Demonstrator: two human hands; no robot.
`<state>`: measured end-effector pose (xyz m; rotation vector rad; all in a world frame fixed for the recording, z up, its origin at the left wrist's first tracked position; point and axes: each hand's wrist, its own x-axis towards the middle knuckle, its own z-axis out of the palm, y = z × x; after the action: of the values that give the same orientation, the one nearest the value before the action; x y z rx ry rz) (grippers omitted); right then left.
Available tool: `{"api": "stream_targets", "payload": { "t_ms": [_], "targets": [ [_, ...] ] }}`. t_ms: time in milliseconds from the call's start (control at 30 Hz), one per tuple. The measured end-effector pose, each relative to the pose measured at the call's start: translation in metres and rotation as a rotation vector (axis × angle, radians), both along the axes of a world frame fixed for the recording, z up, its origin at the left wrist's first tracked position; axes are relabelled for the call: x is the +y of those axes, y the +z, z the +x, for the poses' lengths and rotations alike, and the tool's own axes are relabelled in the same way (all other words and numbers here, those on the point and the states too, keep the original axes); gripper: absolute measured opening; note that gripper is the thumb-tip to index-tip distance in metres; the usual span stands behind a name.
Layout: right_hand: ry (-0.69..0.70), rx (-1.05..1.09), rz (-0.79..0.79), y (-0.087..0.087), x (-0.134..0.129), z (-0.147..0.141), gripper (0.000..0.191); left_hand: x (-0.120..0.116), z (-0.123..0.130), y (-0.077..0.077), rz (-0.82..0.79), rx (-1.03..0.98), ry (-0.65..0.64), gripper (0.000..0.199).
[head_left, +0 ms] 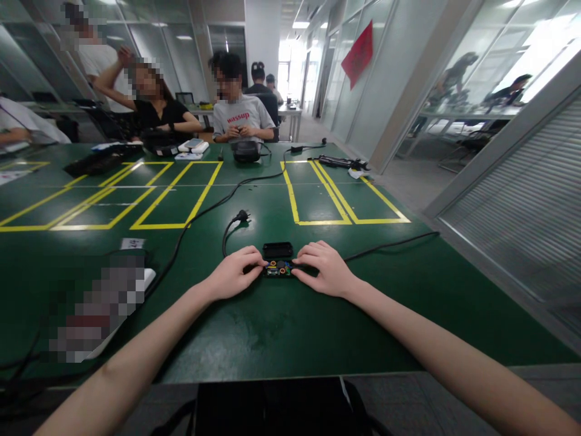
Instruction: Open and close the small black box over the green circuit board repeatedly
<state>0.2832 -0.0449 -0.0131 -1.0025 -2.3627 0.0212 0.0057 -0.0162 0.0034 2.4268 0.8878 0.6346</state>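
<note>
An opened power adapter (pixel 278 270) lies on the green table, its circuit board with copper coils facing up. Directly behind it sits its black shell cover (pixel 278 249), hollow side up. My left hand (pixel 236 270) pinches the adapter's left end between thumb and fingers. At the opposite end, my right hand (pixel 327 268) grips with thumb and fingertips in the same way. The fingertips hide both ends of the board. A cord with a black plug (pixel 242 215) curls out behind my left hand, and another black cable (pixel 390 244) runs off to the right.
Yellow tape outlines (pixel 322 223) mark the green table (pixel 290 345). A pixelated item (pixel 102 303) lies at left beside a long black cable (pixel 179 242). Toward the far edge are a folded black tripod-like object (pixel 342 162) and a black case (pixel 246 151). Several people sit or stand beyond.
</note>
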Motion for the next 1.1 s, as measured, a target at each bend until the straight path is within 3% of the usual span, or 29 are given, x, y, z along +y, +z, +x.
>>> {"api": "stream_targets", "payload": {
  "t_ms": [133, 267, 433, 600, 800, 967, 1100],
  "targets": [
    [-0.172, 0.072, -0.077, -0.01, 0.011, -0.001, 0.044, 0.002, 0.002, -0.002, -0.079, -0.08, 0.141, 0.024],
    [-0.13, 0.069, -0.209, -0.016, 0.017, -0.002, 0.034, 0.005, 0.004, -0.008, 0.008, -0.036, 0.331, 0.037],
    [-0.065, 0.295, -0.325, -0.011, 0.014, -0.007, 0.021, 0.005, 0.006, -0.009, -0.089, -0.075, 0.315, 0.023],
    [-0.042, 0.504, -0.427, -0.007, 0.008, -0.014, 0.038, 0.005, 0.009, -0.008, -0.22, -0.264, 0.315, 0.02],
    [-0.088, 0.565, -0.541, -0.007, 0.011, -0.013, 0.026, 0.004, 0.012, -0.011, -0.406, -0.396, 0.327, 0.025],
    [-0.06, 0.639, -0.54, -0.006, 0.011, -0.013, 0.027, 0.004, 0.011, -0.012, -0.452, -0.429, 0.331, 0.026],
    [-0.019, 0.674, -0.627, -0.005, 0.009, -0.014, 0.029, 0.006, 0.009, -0.013, -0.467, -0.428, 0.318, 0.027]
  ]
}}
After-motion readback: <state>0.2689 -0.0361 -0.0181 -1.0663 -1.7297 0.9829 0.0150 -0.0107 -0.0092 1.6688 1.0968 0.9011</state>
